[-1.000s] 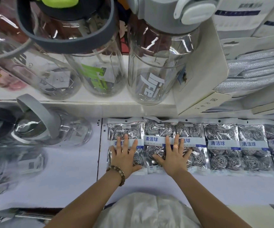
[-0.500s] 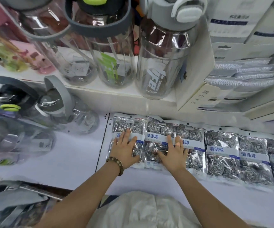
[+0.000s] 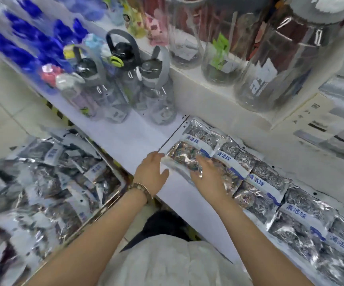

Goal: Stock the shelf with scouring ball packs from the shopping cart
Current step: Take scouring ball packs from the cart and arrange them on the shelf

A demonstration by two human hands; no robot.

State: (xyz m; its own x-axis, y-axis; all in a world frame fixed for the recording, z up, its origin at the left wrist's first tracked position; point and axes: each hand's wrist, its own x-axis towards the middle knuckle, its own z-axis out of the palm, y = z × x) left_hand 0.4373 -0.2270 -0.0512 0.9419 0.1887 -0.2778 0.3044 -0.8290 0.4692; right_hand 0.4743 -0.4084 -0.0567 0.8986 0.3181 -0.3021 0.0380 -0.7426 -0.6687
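Scouring ball packs (image 3: 266, 176) rowed on white shelf (image 3: 142, 139) — cart (image 3: 105, 205) left, bottles (image 3: 156, 100) behind

Shiny clear packs (image 3: 255, 178) of steel scouring balls lie flat in a row along the white shelf (image 3: 138, 141) toward four o'clock, with more heaped in the cart (image 3: 109, 205) at eight o'clock.

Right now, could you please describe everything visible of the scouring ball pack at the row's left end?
The leftmost pack is a shiny plastic bag of steel coil balls with a white band printed in blue. It lies on the white shelf, ending the row. The right hand rests on its near half; the left hand touches its near corner.
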